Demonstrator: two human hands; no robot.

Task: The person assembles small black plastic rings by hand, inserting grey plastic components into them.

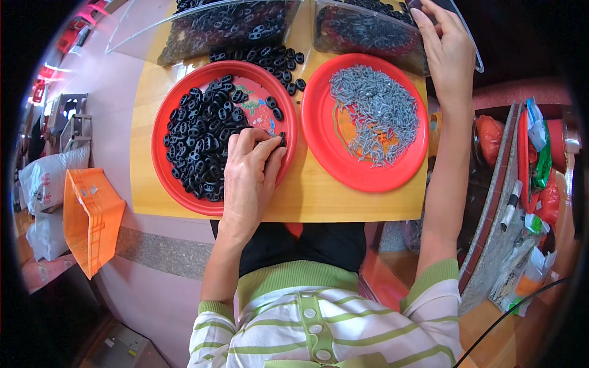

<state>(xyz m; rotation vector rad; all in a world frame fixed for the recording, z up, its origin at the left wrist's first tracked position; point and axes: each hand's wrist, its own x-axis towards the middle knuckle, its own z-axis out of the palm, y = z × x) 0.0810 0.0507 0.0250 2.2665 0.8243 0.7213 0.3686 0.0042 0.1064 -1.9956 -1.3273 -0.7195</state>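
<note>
My left hand reaches over a round red tray heaped with small black oval two-hole plastic pieces. Its thumb and fingertips are pinched around one black two-hole piece at the tray's right side. A few loose pieces lie just above those fingers. My right hand is up at the far right, at the side of a clear plastic bin of black pieces. Its fingers are bent and partly cut off by the picture's edge; what they grip is hidden.
A red plate holds many small grey slender metal pieces. Another clear bin of black pieces tilts at the far left, with spilled pieces on the yellow table. An orange crate stands left; a cluttered shelf is right.
</note>
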